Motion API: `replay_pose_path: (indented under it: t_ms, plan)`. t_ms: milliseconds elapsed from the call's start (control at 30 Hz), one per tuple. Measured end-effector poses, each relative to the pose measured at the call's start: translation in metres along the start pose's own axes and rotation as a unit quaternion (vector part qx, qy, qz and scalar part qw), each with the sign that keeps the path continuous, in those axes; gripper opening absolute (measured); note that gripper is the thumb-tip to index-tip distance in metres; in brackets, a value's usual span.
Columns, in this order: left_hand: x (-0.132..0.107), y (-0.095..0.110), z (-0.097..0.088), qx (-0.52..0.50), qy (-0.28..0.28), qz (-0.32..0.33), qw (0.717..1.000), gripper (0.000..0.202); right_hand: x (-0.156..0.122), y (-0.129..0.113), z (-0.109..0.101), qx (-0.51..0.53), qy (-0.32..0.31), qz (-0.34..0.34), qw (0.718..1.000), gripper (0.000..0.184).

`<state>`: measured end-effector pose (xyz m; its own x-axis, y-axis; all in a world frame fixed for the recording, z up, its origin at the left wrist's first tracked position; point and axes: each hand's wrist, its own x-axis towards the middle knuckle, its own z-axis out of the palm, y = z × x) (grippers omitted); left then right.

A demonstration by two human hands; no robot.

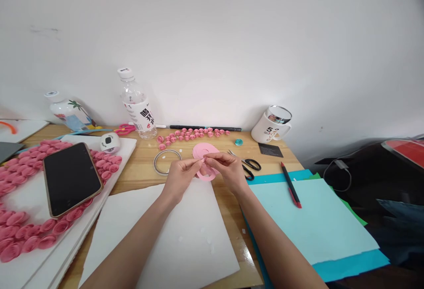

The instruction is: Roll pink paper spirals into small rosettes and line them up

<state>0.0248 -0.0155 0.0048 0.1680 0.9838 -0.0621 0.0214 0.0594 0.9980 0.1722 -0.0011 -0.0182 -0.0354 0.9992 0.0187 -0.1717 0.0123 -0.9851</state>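
A pink paper spiral (212,175) hangs from my fingertips over the far edge of a white sheet (172,236). My left hand (181,176) pinches one end of it between thumb and forefinger. Close beside, my right hand (228,168) pinches the same strip, and the fingertips of both hands nearly meet. Behind them lies more pink cut paper (202,148); whether it joins the held strip I cannot tell. A tape roll (155,165) lies left of my hands. Black-handled scissors (252,164) rest to the right, their blades partly hidden.
Small pink paper roses (192,134) line the back, near a teal rose (238,142). A bottle (141,112) and a mug (270,127) stand by the wall. At left, a phone (72,178) lies on a rose-covered board. A pen (291,187) crosses pale blue paper (311,227) at right.
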Motion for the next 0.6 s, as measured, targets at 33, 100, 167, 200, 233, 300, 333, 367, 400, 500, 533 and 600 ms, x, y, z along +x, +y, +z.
replay_pose_path:
  t_ms: [33, 100, 167, 200, 233, 300, 333, 367, 400, 500, 533, 600]
  plan:
    - [0.0006, -0.0001, -0.0003, -0.006, 0.001, -0.001, 1.000, 0.030, -0.0004, -0.0007, 0.0002, -0.005, -0.010, -0.003, 1.000, 0.019]
    - [0.0015, -0.0008, -0.0010, -0.012, 0.005, 0.001, 1.000, 0.030, -0.0009, -0.0014, 0.0004, -0.013, -0.023, -0.009, 1.000, 0.020]
    - [0.0017, -0.0020, -0.0015, -0.009, 0.002, 0.003, 1.000, 0.030, -0.0009, -0.0011, 0.0004, -0.012, -0.023, -0.011, 1.000, 0.019]
    - [0.0016, -0.0026, -0.0016, -0.006, -0.002, 0.005, 1.000, 0.030, -0.0007, -0.0007, 0.0004, -0.006, -0.020, -0.012, 1.000, 0.018]
    - [0.0013, -0.0031, -0.0016, -0.003, -0.006, 0.005, 1.000, 0.030, -0.0005, -0.0003, 0.0004, 0.000, -0.017, -0.013, 1.000, 0.018]
    - [0.0007, -0.0034, -0.0014, 0.000, -0.014, 0.008, 1.000, 0.031, -0.0002, 0.0002, 0.0005, 0.010, -0.012, -0.016, 1.000, 0.019]
    - [0.0005, -0.0032, -0.0012, 0.002, -0.015, 0.010, 1.000, 0.031, -0.0002, 0.0002, 0.0006, 0.010, -0.010, -0.016, 1.000, 0.019]
    - [0.0004, -0.0028, -0.0010, 0.004, -0.015, 0.012, 1.000, 0.032, -0.0003, -0.0001, 0.0006, 0.008, -0.008, -0.017, 1.000, 0.019]
    - [0.0003, -0.0023, -0.0008, 0.007, -0.014, 0.013, 1.000, 0.032, -0.0005, -0.0007, 0.0007, 0.004, -0.007, -0.017, 1.000, 0.020]
    - [0.0001, -0.0006, -0.0004, 0.022, -0.013, 0.015, 1.000, 0.032, -0.0013, -0.0026, 0.0011, -0.003, -0.008, -0.017, 1.000, 0.020]
    - [0.0000, -0.0001, -0.0005, 0.030, -0.015, 0.016, 0.999, 0.032, -0.0015, -0.0031, 0.0012, -0.002, -0.009, -0.018, 1.000, 0.021]
    - [-0.0005, 0.0006, -0.0010, 0.045, -0.022, 0.021, 0.999, 0.031, -0.0016, -0.0036, 0.0015, 0.000, -0.013, -0.020, 1.000, 0.021]
